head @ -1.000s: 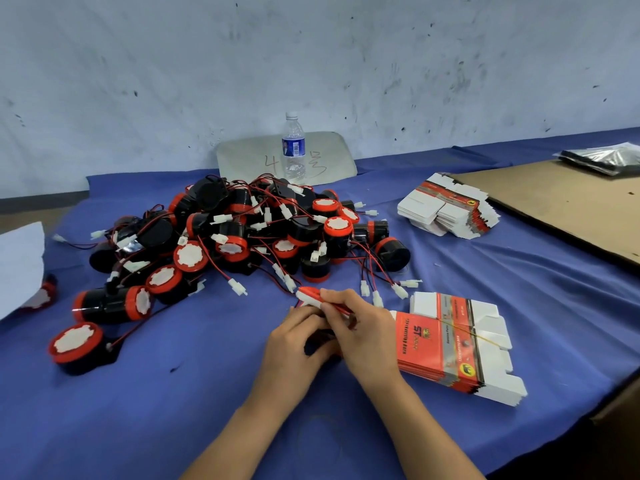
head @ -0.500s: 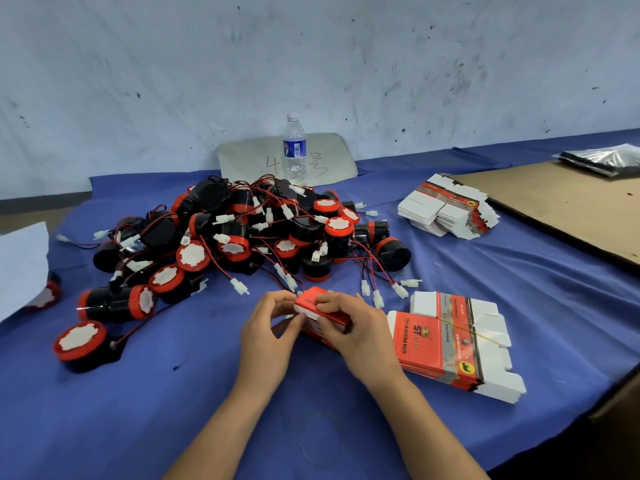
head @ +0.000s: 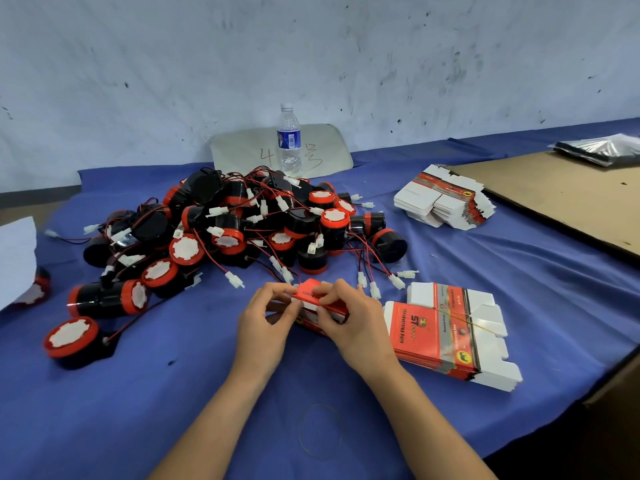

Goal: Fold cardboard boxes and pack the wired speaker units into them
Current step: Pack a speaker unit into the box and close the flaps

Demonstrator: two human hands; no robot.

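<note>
One white sheet (head: 15,258) at the 9 o'clock edge, part-covering a red-rimmed unit (head: 37,289). Lone speaker unit (head: 71,337) loose at 8 o'clock, white face up, wire trailing right. Big pile of wired speaker units (head: 242,230) from 10 to 12 o'clock, black bodies, red rims, red/black leads and white plugs tangled across it. Water bottle (head: 289,140) upright at 12 o'clock behind the pile, in front of a grey card (head: 239,150) against the wall. Left hand (head: 265,327) just below centre, thumb and fingers pinching the left end of a small red box (head: 317,298). Box between both hands, at the pile's 6 o'clock edge, low over the blue cloth (head: 173,393); touching cloth or not, cannot tell. Right hand (head: 356,323) gripping the box's right end, fingertips curled over the top. Thin rubber band (head: 300,432) loose on the cloth at 6 o'clock, between the forearms. Banded stack of flat boxes (head: 446,334) at the right hand's 3 o'clock, just beside it. Second stack of flats (head: 443,202) at 2 o'clock, fanned, well apart from the first. Brown cardboard sheet (head: 561,195) along the 2 to 3 o'clock edge, shiny plastic bag (head: 602,150) on its far end.
</note>
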